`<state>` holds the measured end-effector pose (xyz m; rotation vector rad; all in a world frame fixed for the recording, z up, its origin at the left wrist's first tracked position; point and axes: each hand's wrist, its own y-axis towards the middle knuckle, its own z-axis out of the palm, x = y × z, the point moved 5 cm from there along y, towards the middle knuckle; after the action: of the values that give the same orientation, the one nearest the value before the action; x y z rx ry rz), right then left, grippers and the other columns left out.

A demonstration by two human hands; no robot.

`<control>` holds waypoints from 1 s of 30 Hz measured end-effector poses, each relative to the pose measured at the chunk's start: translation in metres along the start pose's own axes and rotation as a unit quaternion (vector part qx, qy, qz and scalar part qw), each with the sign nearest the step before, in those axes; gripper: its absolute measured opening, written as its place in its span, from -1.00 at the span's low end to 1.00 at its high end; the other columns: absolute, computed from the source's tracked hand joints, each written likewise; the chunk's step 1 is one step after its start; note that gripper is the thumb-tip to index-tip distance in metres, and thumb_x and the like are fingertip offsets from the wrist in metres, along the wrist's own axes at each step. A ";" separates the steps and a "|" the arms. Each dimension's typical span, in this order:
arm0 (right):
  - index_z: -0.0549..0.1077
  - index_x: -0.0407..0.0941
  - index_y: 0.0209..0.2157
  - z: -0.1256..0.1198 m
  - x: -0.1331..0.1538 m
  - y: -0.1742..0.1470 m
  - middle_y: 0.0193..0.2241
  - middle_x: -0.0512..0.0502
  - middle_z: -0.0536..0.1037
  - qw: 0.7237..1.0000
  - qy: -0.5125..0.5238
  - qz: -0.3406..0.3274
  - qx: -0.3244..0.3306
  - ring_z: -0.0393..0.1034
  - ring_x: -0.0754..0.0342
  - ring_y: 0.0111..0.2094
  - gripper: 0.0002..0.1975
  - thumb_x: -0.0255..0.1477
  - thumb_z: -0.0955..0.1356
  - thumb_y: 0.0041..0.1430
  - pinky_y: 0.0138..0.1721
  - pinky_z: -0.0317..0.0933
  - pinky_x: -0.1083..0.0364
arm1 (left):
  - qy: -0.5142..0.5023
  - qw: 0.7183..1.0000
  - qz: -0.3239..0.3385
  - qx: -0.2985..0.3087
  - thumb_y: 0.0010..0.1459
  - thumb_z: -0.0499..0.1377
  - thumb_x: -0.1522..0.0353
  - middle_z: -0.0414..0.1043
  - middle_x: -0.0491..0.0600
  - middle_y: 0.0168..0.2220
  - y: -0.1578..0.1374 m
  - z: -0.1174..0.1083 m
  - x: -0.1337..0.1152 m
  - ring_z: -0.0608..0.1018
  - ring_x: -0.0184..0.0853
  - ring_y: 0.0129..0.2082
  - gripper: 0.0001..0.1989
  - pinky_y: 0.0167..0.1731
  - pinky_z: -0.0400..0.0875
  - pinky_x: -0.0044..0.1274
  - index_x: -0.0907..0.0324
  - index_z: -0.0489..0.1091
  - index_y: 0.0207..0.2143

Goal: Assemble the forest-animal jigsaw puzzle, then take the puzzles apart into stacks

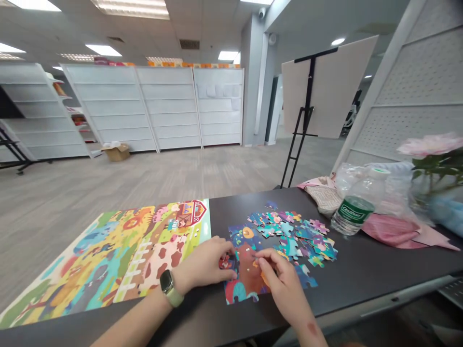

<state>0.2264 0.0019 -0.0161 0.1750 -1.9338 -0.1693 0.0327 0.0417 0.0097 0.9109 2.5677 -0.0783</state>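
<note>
A partly assembled jigsaw puzzle, with a brown animal in its middle, lies on the dark table. At its left edge, my left hand has thumb and fingers closed around a dark and red puzzle piece. My right hand comes in from the right, thumb and forefinger pinched over the brown part; a small puzzle piece seems to be at the fingertips, mostly hidden. Beyond the right hand is a heap of loose puzzle pieces, mostly teal and purple.
A colourful sheet with farm and wild animals covers the left of the table. On the right are a water bottle, pink cloth, plastic wrap and a pink flower. A board on an easel stands behind the table.
</note>
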 end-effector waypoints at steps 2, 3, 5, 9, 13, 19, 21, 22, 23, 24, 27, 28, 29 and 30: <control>0.49 -0.07 -0.21 0.000 0.001 0.000 -0.34 -0.06 0.55 1.000 -0.001 -0.003 0.000 0.43 0.04 -0.31 -0.69 -0.18 0.23 0.33 -0.29 0.24 0.12 | 0.026 0.999 -0.022 -0.027 0.07 0.34 0.10 0.43 -0.08 -0.31 0.002 0.000 0.002 0.47 -0.22 -0.28 -0.64 -0.34 0.27 -0.49 0.12 0.38 -0.22; 0.50 -0.07 -0.21 0.000 0.002 0.000 -0.32 -0.07 0.56 1.000 -0.001 -0.005 -0.001 0.43 0.03 -0.29 -0.69 -0.18 0.23 0.33 -0.28 0.24 0.12 | 0.032 0.998 -0.028 -0.035 0.09 0.33 0.09 0.42 -0.08 -0.32 0.003 0.001 0.002 0.47 -0.23 -0.30 -0.65 -0.36 0.26 -0.50 0.12 0.37 -0.25; 0.50 -0.08 -0.22 0.000 0.003 0.000 -0.32 -0.08 0.56 1.000 0.001 -0.007 -0.004 0.44 0.02 -0.27 -0.69 -0.18 0.23 0.33 -0.27 0.25 0.12 | 0.039 0.998 -0.037 -0.043 0.10 0.31 0.07 0.41 -0.10 -0.36 0.004 0.004 0.002 0.46 -0.25 -0.34 -0.65 -0.40 0.23 -0.51 0.12 0.34 -0.31; 0.49 -0.08 -0.22 0.000 0.003 0.000 -0.32 -0.07 0.55 1.000 0.004 -0.005 0.003 0.43 0.04 -0.29 -0.69 -0.18 0.23 0.34 -0.26 0.25 0.12 | 0.059 0.996 -0.049 -0.051 0.11 0.29 0.03 0.38 -0.09 -0.37 0.004 0.006 -0.003 0.46 -0.25 -0.36 -0.62 -0.42 0.21 -0.50 0.12 0.31 -0.36; 0.48 -0.08 -0.22 0.001 0.002 0.000 -0.34 -0.07 0.54 1.000 -0.005 -0.001 0.006 0.42 0.04 -0.30 -0.69 -0.17 0.23 0.34 -0.27 0.24 0.12 | 0.030 0.998 -0.014 -0.051 0.18 0.25 0.10 0.37 -0.05 -0.28 0.003 -0.003 -0.006 0.46 -0.22 -0.26 -0.71 -0.30 0.29 -0.48 0.13 0.37 -0.28; 0.47 -0.08 -0.24 0.000 0.003 -0.001 -0.36 -0.05 0.54 1.000 -0.004 -0.001 0.002 0.41 0.05 -0.34 -0.71 -0.20 0.24 0.34 -0.30 0.24 0.12 | -0.031 0.993 0.102 0.043 0.06 0.37 0.31 0.38 -0.07 -0.15 0.001 -0.010 -0.007 0.43 -0.24 -0.16 -0.72 -0.12 0.33 -0.48 0.07 0.47 -0.16; 0.47 -0.08 -0.25 0.000 0.005 -0.001 -0.38 -0.04 0.53 1.000 -0.008 -0.003 0.002 0.40 0.05 -0.35 -0.72 -0.21 0.23 0.34 -0.32 0.24 0.12 | -0.038 0.994 0.096 0.044 0.09 0.36 0.29 0.38 -0.06 -0.15 0.002 -0.009 -0.005 0.43 -0.23 -0.15 -0.74 -0.11 0.34 -0.48 0.06 0.48 -0.15; 0.47 -0.08 -0.26 0.000 0.006 0.000 -0.38 -0.04 0.53 1.000 -0.012 -0.006 0.003 0.41 0.05 -0.35 -0.72 -0.23 0.23 0.35 -0.31 0.24 0.12 | -0.039 0.994 0.094 0.041 0.10 0.36 0.27 0.39 -0.06 -0.15 0.003 -0.008 -0.004 0.43 -0.23 -0.14 -0.74 -0.11 0.34 -0.47 0.06 0.48 -0.14; 0.47 -0.08 -0.26 0.000 0.008 0.000 -0.38 -0.04 0.54 1.000 -0.017 -0.010 0.003 0.41 0.04 -0.34 -0.73 -0.25 0.23 0.35 -0.31 0.25 0.11 | -0.039 0.994 0.093 0.039 0.11 0.35 0.25 0.39 -0.05 -0.15 0.003 -0.007 -0.004 0.43 -0.22 -0.14 -0.75 -0.11 0.34 -0.47 0.06 0.49 -0.14; 0.47 -0.08 -0.26 0.000 0.010 -0.001 -0.37 -0.05 0.54 1.000 -0.025 -0.016 0.003 0.42 0.04 -0.33 -0.75 -0.27 0.22 0.35 -0.30 0.25 0.11 | -0.039 0.994 0.092 0.039 0.12 0.34 0.23 0.39 -0.05 -0.15 0.003 -0.006 -0.004 0.43 -0.22 -0.14 -0.75 -0.11 0.34 -0.46 0.05 0.50 -0.14; 0.47 -0.07 -0.25 0.002 0.022 -0.008 -0.30 -0.06 0.56 0.996 -0.068 -0.063 0.013 0.42 0.03 -0.27 -0.79 -0.39 0.21 0.35 -0.23 0.26 0.09 | -0.047 0.994 0.089 0.037 0.13 0.34 0.19 0.38 -0.04 -0.12 0.003 -0.004 -0.001 0.43 -0.21 -0.11 -0.75 -0.07 0.34 -0.43 0.04 0.52 -0.15; 0.47 -0.06 -0.25 0.004 0.027 -0.013 -0.28 -0.06 0.56 0.992 -0.090 -0.088 0.020 0.42 0.03 -0.23 -0.80 -0.44 0.22 0.34 -0.19 0.26 0.08 | -0.055 0.994 0.089 0.037 0.13 0.35 0.19 0.37 -0.03 -0.08 0.002 -0.004 0.001 0.43 -0.20 -0.08 -0.75 -0.03 0.34 -0.42 0.03 0.53 -0.14; 0.48 -0.05 -0.24 0.007 0.032 -0.020 -0.26 -0.06 0.56 0.986 -0.114 -0.116 0.028 0.41 0.02 -0.19 -0.80 -0.48 0.22 0.32 -0.15 0.25 0.06 | -0.064 0.993 0.089 0.035 0.14 0.34 0.19 0.36 -0.02 -0.03 0.002 -0.003 0.004 0.42 -0.19 -0.03 -0.75 0.02 0.32 -0.41 0.02 0.53 -0.13; 0.49 -0.04 -0.24 0.009 0.036 -0.026 -0.25 -0.05 0.56 0.980 -0.139 -0.140 0.035 0.40 0.01 -0.15 -0.79 -0.52 0.24 0.30 -0.10 0.25 0.04 | -0.073 0.993 0.089 0.035 0.15 0.33 0.19 0.33 -0.01 0.03 0.001 -0.002 0.007 0.40 -0.17 0.04 -0.75 0.07 0.29 -0.39 0.00 0.52 -0.12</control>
<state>0.2058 -0.0309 0.0079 0.4943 -2.1887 -0.3281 0.0281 0.0472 0.0091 1.1124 2.3519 -0.1769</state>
